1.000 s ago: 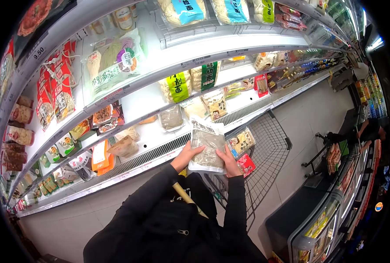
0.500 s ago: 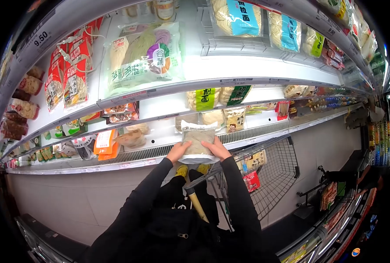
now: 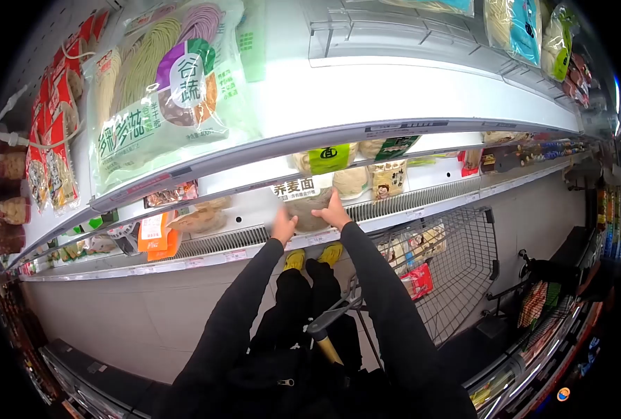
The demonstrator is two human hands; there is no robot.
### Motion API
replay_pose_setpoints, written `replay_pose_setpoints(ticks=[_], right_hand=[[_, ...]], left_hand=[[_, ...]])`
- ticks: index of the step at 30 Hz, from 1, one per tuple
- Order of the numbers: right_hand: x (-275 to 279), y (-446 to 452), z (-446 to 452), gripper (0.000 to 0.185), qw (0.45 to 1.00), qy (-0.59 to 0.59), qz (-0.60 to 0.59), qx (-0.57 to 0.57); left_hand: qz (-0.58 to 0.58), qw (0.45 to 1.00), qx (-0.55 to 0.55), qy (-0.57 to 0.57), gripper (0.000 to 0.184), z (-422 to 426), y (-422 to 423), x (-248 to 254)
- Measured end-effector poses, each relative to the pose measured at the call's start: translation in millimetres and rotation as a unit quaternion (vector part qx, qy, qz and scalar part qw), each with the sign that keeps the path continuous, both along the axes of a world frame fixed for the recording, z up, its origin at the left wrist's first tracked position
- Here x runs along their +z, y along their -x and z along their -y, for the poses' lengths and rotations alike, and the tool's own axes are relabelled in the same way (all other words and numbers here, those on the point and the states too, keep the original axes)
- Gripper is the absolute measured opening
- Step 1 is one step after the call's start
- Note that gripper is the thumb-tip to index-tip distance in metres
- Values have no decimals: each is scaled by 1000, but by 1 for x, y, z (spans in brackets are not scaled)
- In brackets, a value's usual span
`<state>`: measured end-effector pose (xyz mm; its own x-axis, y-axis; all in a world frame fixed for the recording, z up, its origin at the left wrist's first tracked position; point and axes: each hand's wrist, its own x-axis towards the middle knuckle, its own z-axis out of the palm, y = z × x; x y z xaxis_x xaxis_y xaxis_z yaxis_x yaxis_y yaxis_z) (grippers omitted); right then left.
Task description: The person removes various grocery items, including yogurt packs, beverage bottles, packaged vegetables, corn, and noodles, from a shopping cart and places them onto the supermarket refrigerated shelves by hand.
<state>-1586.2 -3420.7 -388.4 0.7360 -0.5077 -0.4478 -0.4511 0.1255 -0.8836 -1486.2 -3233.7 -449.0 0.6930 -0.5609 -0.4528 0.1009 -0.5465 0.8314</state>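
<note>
A clear bag of grey-brown buckwheat noodles [image 3: 309,209] with a white printed top is in front of me at the lower shelf's edge. My right hand [image 3: 335,212] grips its right side, thumb across the front. At the bag's left edge is my left hand [image 3: 282,226], blurred by motion, its thumb pointing toward the bag; whether it grips the bag I cannot tell. Behind the bag on the shelf are a green-labelled noodle pack [image 3: 326,159], a pale round pack [image 3: 351,183] and a beige pack [image 3: 390,180].
A wire shopping cart [image 3: 457,279] holding several packs is at my right, its handle [image 3: 324,339] near my legs. Above, the upper shelf's edge [image 3: 408,128] juts out, with a large multicoloured noodle bag [image 3: 174,84] on it. An orange pack [image 3: 158,236] lies lower left.
The noodle bag has turned so its printed label shows, and it is closer to the shelf. My left hand has shifted at its edge. The view has moved nearer the upper shelf.
</note>
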Motion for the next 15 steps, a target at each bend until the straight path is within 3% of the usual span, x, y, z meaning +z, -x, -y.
replay_pose_setpoints(ticks=[1,2,3,5,6,8,9,11,12,15], right_hand=[[-4,-4,6,97,999,19,37,-3],[20,-4,9,97,999,-30,32,-3],[-2,0,13,105,996,-60,52,29],[18,8,7,114,996,-66,35,41],[27,8,6,114,996,-66,34,40],[36,8,9,112,968,-209,-41,131],[36,9,9,112,969,-207,-41,130],[30,10,4,98,963,-210,-17,166],[27,10,1,82,972,-167,-12,163],[42,21,11,70,970,-122,-81,194]], left_hand=[[-5,999,9,39,53,7,-3,-19],[-58,998,-13,13,55,18,-10,32],[-70,994,-74,45,67,21,-15,54],[-133,988,31,74,80,20,-4,53],[-134,988,30,73,80,20,-2,62],[-183,981,-30,52,88,20,-1,73],[-183,981,-32,54,88,21,2,67],[-132,987,-31,92,90,22,3,54],[-130,987,-33,94,90,23,0,47],[-70,994,-65,60,92,21,0,41]])
